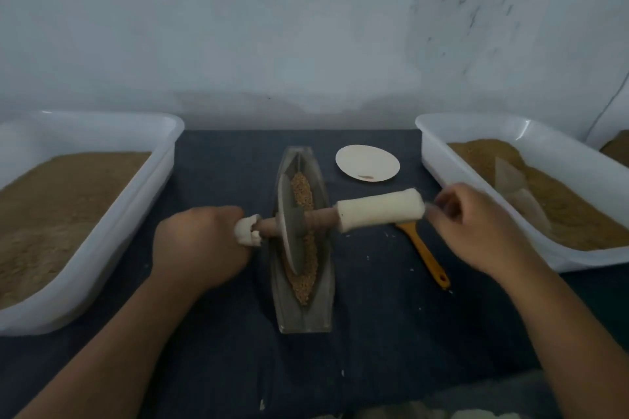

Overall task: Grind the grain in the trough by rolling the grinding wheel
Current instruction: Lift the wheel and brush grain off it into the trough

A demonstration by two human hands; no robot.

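A narrow boat-shaped metal trough [304, 313] lies lengthwise on the dark cloth, holding brown grain [302, 192]. A metal grinding wheel [289, 231] stands on edge in the trough, with a wooden axle through it. My left hand [200, 248] grips the axle's left end, where white padding [247, 230] shows. The right end carries a white foam sleeve [379, 209]. My right hand [476, 228] is blurred, just right of the sleeve's end, fingers loosely curled and not around the sleeve.
White tubs with brown powder stand at the left [112, 231] and right [439, 167]; the right one holds a clear scoop [514, 184]. A small pale plate [367, 163] lies behind the axle. An orange-handled brush [425, 255] lies right of the trough.
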